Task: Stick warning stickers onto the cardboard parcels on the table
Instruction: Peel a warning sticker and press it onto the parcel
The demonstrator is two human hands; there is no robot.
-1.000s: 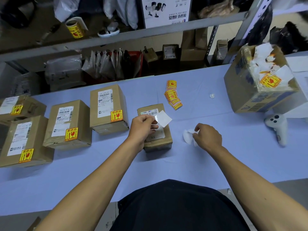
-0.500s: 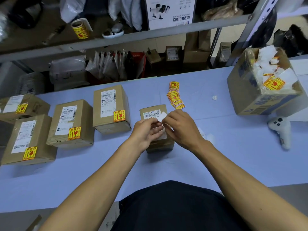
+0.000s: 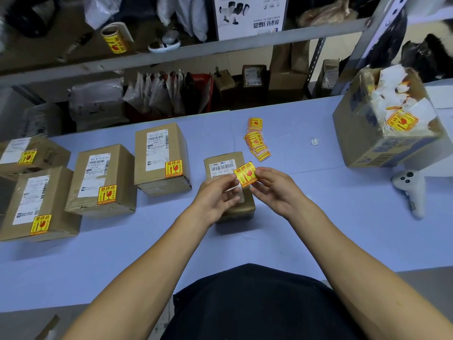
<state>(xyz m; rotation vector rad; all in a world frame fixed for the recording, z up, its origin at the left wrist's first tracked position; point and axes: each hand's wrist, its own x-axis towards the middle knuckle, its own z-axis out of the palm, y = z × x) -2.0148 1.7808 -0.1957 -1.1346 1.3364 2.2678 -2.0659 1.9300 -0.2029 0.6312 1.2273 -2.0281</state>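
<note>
A yellow and red warning sticker (image 3: 245,173) hangs face up between my two hands, just above a small cardboard parcel (image 3: 221,161) with a barcode label. My left hand (image 3: 217,200) pinches the sticker's left edge, and my right hand (image 3: 275,190) pinches its right edge. The parcel's near half is hidden under my hands. Several parcels to the left carry a sticker each, such as the nearest one (image 3: 160,157) and the one beside it (image 3: 103,179). A pile of loose stickers (image 3: 256,142) lies just behind the small parcel.
A large open carton (image 3: 360,133) full of peeled backing paper stands at the right. A white controller (image 3: 409,190) lies near it. A small white scrap (image 3: 314,142) lies on the blue table (image 3: 306,229). A sticker roll (image 3: 115,38) sits on the shelf behind.
My right hand left the backing scrap on the table and came to the sticker. The sticker, white side up before, now shows its yellow face between both hands.
</note>
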